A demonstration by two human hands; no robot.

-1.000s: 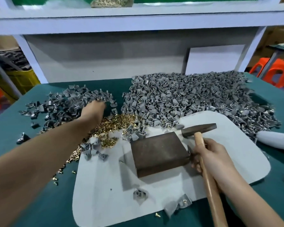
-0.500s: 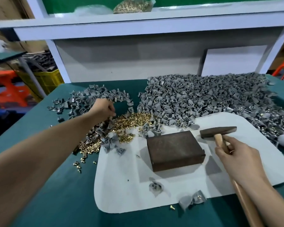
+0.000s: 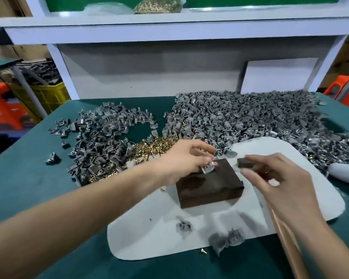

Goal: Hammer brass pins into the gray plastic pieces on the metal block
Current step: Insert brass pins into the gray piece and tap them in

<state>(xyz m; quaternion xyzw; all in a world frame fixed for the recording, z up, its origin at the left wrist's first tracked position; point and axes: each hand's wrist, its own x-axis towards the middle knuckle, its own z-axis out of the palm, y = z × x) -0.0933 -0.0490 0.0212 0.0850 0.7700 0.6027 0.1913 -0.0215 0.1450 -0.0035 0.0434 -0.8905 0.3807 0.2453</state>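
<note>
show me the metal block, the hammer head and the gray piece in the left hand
metal block (image 3: 208,188): head view, middle of its dark top face
hammer head (image 3: 244,163): head view, its bare left end
gray piece (image 3: 207,169): head view, its pale lower part

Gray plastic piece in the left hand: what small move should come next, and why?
Probably seat it flat on the metal block: the left hand pinches the gray plastic piece at the block's far edge, and the block's top is bare.
</note>
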